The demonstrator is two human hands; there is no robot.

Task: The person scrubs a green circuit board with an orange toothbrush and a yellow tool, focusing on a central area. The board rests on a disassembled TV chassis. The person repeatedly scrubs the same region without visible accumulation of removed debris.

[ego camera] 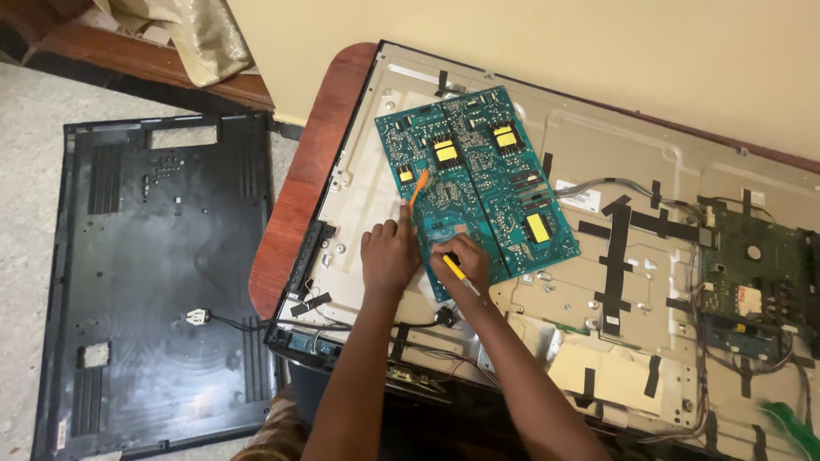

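Note:
A large teal circuit board [483, 175] with yellow parts lies on the metal back of an opened flat screen [615, 256]. My left hand [386, 254] rests at the board's lower left edge, its forefinger stretched up beside a thin orange tool [418, 189] that touches the board. My right hand [461, 260] sits on the board's lower corner and grips a yellow-handled tool [459, 274] pointing down at the board. Both forearms reach in from the bottom of the view.
The screen lies on a reddish wooden table [299, 196]. A black plastic back cover [154, 282] lies on the floor to the left. A second green board [752, 273] with wires sits at the right. Black tape strips [617, 256] hold cables on the metal.

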